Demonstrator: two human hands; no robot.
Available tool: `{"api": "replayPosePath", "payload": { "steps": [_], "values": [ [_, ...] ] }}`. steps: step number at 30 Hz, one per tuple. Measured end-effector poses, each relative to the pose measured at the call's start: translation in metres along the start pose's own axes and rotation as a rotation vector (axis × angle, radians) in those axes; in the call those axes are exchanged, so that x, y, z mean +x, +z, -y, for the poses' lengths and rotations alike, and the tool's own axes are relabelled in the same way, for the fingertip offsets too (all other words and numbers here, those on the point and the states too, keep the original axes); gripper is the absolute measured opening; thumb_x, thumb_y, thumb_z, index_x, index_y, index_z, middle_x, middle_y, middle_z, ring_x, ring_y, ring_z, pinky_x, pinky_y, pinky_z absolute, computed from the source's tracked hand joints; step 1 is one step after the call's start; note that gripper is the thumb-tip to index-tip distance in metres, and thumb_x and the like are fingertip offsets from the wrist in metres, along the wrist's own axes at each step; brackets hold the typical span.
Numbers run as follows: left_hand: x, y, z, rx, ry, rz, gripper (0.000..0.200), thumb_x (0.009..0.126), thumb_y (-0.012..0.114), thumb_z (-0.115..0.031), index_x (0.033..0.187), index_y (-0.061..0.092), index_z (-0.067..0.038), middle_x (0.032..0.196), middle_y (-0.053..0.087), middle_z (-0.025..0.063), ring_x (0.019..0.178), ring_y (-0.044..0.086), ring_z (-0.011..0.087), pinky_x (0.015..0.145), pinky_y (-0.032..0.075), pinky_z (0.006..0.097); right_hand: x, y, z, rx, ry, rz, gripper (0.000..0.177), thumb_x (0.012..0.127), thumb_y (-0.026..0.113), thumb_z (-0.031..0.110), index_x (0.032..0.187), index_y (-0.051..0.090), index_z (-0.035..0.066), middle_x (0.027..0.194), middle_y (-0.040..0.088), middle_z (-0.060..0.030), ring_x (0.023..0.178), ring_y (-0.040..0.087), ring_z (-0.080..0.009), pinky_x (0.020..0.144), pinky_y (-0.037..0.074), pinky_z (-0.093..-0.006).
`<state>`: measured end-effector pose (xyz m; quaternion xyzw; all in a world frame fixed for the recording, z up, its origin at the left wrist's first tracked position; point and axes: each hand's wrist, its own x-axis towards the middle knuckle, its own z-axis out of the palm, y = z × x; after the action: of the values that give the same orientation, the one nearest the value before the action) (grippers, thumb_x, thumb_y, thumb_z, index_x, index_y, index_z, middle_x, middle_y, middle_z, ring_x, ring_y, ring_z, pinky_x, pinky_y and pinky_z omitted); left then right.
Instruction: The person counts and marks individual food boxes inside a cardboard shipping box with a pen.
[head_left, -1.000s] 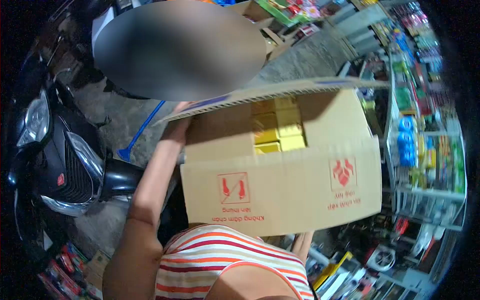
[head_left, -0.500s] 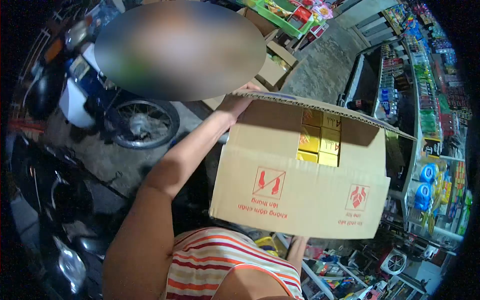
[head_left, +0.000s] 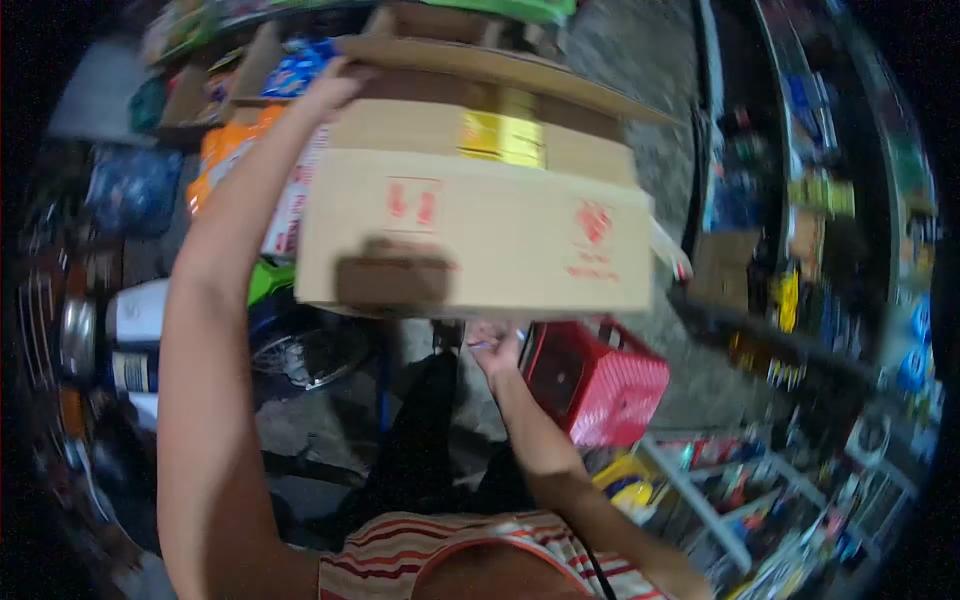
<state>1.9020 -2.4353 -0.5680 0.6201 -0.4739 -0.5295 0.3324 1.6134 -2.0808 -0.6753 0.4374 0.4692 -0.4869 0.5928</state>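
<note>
A large brown cardboard box [head_left: 470, 235] with red printed symbols is held up in front of me, its top flap raised. Through the opening show small yellow boxes [head_left: 500, 138]. My left hand [head_left: 345, 85] is closed on the box's upper left edge. Below, my right hand [head_left: 497, 345] is at the underside of the box, fingers curled up against it; a thin bluish-white thing shows at its fingers. Close beside that hand stands a red plastic stool [head_left: 622, 395].
Orange packs [head_left: 225, 150] and open cartons with a blue packet [head_left: 300, 68] lie behind the box at left. A motorbike [head_left: 140, 320] is parked at the left. Stocked shelves [head_left: 800, 190] line the right side, and a metal rack [head_left: 700, 510] stands lower right.
The box has shifted up and left in my view, held by both hands. The view has turned, bringing the red stool and orange packs into sight; my right hand now shows below the box.
</note>
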Motion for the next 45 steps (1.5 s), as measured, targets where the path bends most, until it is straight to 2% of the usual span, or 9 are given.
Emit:
{"api": "replayPosePath", "payload": {
  "steps": [3,4,13,19,24,27,29,30,45],
  "values": [
    [0.035,-0.051,0.067,-0.108,-0.233,0.106,0.033,0.092,0.059,-0.019,0.12,0.056,-0.003,0.111,0.063,0.0108,0.101,0.061,0.0222,0.085,0.053,0.0364,0.081,-0.067,-0.014,0.062,0.349,0.663,0.033,0.093,0.053,0.043,0.091,0.054,0.01,0.082,0.058,-0.0081,0.067,0.054,-0.0216,0.059,0.048,-0.0339],
    [0.04,-0.08,0.108,-0.248,-0.105,0.105,0.032,0.092,0.058,-0.02,0.119,0.057,-0.002,0.109,0.063,0.011,0.101,0.061,0.0228,0.085,0.053,0.0366,0.005,-0.009,-0.021,-0.049,0.129,0.095,0.033,0.093,0.052,0.04,0.097,0.055,0.007,0.078,0.06,-0.0101,0.059,0.055,-0.0221,0.055,0.048,-0.0339],
    [0.03,-0.081,0.2,-1.237,-0.005,0.426,0.043,0.09,0.053,-0.035,0.116,0.062,-0.002,0.117,0.063,0.0202,0.102,0.063,0.0313,0.089,0.051,0.0443,-0.043,-0.048,0.144,-0.667,-0.113,0.186,0.023,0.1,0.041,0.026,0.104,0.058,0.011,0.069,0.05,-0.0005,0.046,0.039,-0.0079,0.054,0.052,-0.0332],
    [0.022,-0.061,0.181,-0.991,0.071,0.518,0.042,0.09,0.053,-0.034,0.116,0.062,-0.002,0.117,0.063,0.0199,0.103,0.062,0.031,0.09,0.051,0.0442,-0.064,-0.036,0.237,-2.139,-0.781,-0.287,0.032,0.091,0.051,0.026,0.112,0.061,0.005,0.102,0.062,-0.0289,0.1,0.057,-0.046,0.083,0.047,-0.0521],
    [0.003,-0.093,0.172,-0.707,0.128,0.504,0.041,0.09,0.053,-0.033,0.117,0.061,-0.003,0.118,0.063,0.0196,0.103,0.062,0.0307,0.09,0.05,0.0441,0.008,-0.084,0.326,-2.879,-0.565,-0.209,0.032,0.084,0.049,0.019,0.11,0.063,0.007,0.111,0.064,-0.0202,0.105,0.062,-0.0356,0.091,0.044,-0.0536],
    [-0.029,-0.096,0.163,-0.539,0.149,0.465,0.04,0.09,0.053,-0.032,0.117,0.061,-0.003,0.118,0.063,0.0194,0.104,0.062,0.0306,0.091,0.05,0.044,0.06,-0.132,0.383,-2.95,-0.794,-0.018,0.026,0.086,0.05,0.027,0.103,0.063,0.011,0.107,0.064,-0.0138,0.099,0.063,-0.0286,0.076,0.042,-0.0569],
    [-0.056,-0.1,0.156,-0.437,0.166,0.441,0.04,0.09,0.053,-0.032,0.117,0.061,-0.003,0.118,0.063,0.0193,0.104,0.062,0.0305,0.091,0.05,0.044,0.132,-0.185,0.421,-3.018,-0.424,-0.048,0.044,0.089,0.052,0.044,0.122,0.059,0.016,0.106,0.065,-0.0099,0.081,0.064,-0.0329,0.081,0.04,-0.0659],
    [-0.066,-0.098,0.153,-0.387,0.179,0.43,0.04,0.09,0.053,-0.031,0.117,0.061,-0.003,0.118,0.063,0.0193,0.104,0.062,0.0304,0.091,0.05,0.0439,0.138,-0.214,0.431,-2.992,-1.0,0.197,0.035,0.091,0.053,0.037,0.115,0.057,0.012,0.095,0.064,-0.0122,0.069,0.064,-0.0307,0.068,0.048,-0.0606],
    [-0.108,-0.083,0.122,0.25,0.154,0.226,0.037,0.09,0.053,-0.028,0.119,0.061,-0.005,0.119,0.062,0.0184,0.106,0.061,0.0296,0.093,0.049,0.0436,0.13,0.033,0.419,-2.668,-0.673,0.254,0.029,0.091,0.052,0.03,0.111,0.055,0.01,0.091,0.063,-0.0118,0.068,0.064,-0.0283,0.061,0.05,-0.0541]
  ]
}}
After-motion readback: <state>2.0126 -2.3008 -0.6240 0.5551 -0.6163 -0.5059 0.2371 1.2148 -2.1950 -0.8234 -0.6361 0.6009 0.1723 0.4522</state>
